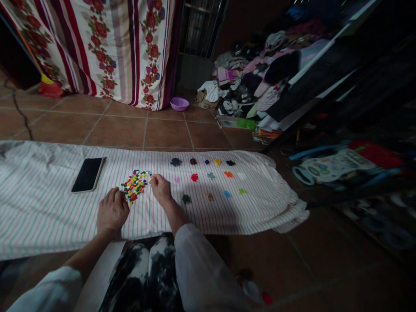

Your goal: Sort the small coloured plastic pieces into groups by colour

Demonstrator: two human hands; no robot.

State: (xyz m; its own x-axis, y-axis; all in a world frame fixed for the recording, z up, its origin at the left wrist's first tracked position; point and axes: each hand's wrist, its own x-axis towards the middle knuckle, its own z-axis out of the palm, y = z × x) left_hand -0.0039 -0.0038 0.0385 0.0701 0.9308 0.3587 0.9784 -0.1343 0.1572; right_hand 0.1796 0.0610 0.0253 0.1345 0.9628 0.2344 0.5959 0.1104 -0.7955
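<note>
A pile of small multicoloured pieces lies on the striped cloth. My left hand rests on the cloth at the pile's lower left, its fingers lying flat. At the pile's right edge is my right hand, fingers curled together; anything between the fingertips is too small to make out. Right of it, little heaps sorted by colour stand in rows, among them a dark grey heap, a red one, a yellow one, a dark green one and an orange one.
A phone lies on the cloth left of the pile. Beyond, on the tiled floor, are a purple basin, a floral curtain and a heap of clothes. A baby walker or toy stands at the right.
</note>
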